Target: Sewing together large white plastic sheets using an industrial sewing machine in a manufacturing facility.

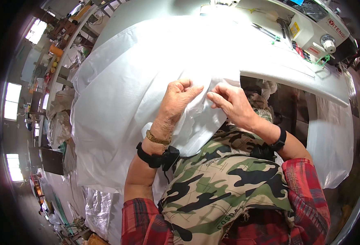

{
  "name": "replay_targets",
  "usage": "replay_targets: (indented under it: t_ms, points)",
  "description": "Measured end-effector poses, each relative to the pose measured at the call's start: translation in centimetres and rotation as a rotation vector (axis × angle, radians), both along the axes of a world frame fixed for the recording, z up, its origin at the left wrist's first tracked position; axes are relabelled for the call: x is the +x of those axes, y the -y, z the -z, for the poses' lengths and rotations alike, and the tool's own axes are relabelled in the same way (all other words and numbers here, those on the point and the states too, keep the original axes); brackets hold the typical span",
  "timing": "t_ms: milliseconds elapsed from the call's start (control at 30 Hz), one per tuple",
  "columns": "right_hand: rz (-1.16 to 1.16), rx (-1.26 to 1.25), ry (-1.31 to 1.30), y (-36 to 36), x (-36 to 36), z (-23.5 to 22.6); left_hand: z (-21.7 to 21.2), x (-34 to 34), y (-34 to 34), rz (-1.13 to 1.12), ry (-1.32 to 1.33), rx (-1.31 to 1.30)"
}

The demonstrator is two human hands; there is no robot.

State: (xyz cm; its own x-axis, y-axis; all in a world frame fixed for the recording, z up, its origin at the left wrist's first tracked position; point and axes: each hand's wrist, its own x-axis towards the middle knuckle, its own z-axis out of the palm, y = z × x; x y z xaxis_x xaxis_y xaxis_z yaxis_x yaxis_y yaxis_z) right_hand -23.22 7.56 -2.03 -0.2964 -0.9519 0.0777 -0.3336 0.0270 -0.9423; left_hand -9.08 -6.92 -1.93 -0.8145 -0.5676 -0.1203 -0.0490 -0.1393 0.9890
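A large white sheet, woven-looking and glossy, spreads over the table and hangs down in folds toward my lap. Above its near part, my left hand is closed, the thumb pressed toward the curled fingers. Close to its right, my right hand is also closed in a pinch, thumb against the bent forefinger. The two hands face each other with a small gap between the fingertips. Whatever they pinch is too small or too hidden to make out. A camouflage apron covers my lap below the sheet.
A white sewing machine stands at the far right of the pale worktable. Scissors or a similar metal tool lie beside it. Translucent plastic hangs at the right. Cluttered shelving runs along the left.
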Motion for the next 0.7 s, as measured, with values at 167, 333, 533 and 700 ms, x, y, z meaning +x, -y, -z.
replay_targets:
  t_ms: [167, 333, 533, 700]
  points:
    - [-0.109, 0.072, 0.45, 1.2, 0.0, 1.7, 0.3, -0.1, -0.1, -0.025, -0.022, 0.074]
    - [-0.131, 0.012, 0.582, 1.1, 0.3, 2.9, 0.5, 0.1, 0.4, -0.033, -0.035, 0.151]
    - [-0.155, 0.083, 0.469, 0.9, 0.0, 3.4, -0.3, 0.0, 0.1, -0.078, -0.06, 0.23]
    - [-0.055, -0.009, 0.635, 1.6, 0.0, 3.3, -0.5, 0.2, 0.1, -0.074, -0.056, 0.273]
